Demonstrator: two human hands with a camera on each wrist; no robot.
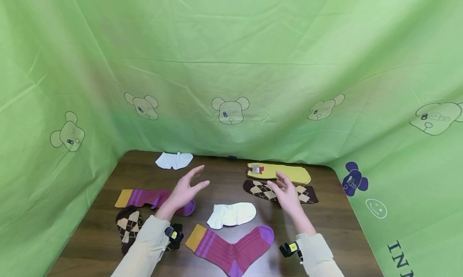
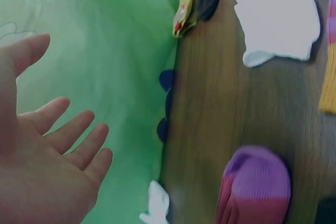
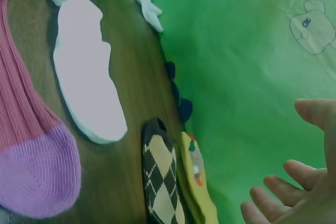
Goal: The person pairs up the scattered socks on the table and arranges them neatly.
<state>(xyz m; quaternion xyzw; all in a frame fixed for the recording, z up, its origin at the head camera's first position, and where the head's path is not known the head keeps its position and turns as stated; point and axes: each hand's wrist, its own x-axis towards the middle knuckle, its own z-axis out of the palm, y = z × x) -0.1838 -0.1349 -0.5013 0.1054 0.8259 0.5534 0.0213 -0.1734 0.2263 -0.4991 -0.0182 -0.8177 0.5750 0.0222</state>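
My left hand (image 1: 185,191) hovers over the table with fingers spread and relaxed, holding nothing. Beneath and left of it lies a magenta sock (image 1: 144,197) with a yellow cuff. My right hand (image 1: 287,194) is raised above a brown argyle sock (image 1: 260,189), its fingers loosely bent and nothing in them. Beyond that sock lies a yellow sock (image 1: 285,173) with an animal figure. Between the hands are a white sock (image 1: 233,214) and, nearer, a second magenta sock (image 1: 249,247). Another argyle sock (image 1: 127,224) lies by the left forearm, which partly covers the things there.
A second white sock (image 1: 173,161) lies at the table's back left. The brown wooden table (image 1: 217,180) is enclosed by green cloth (image 1: 231,80) at the back and both sides. Dark wrist cameras (image 1: 174,234) are strapped to both arms.
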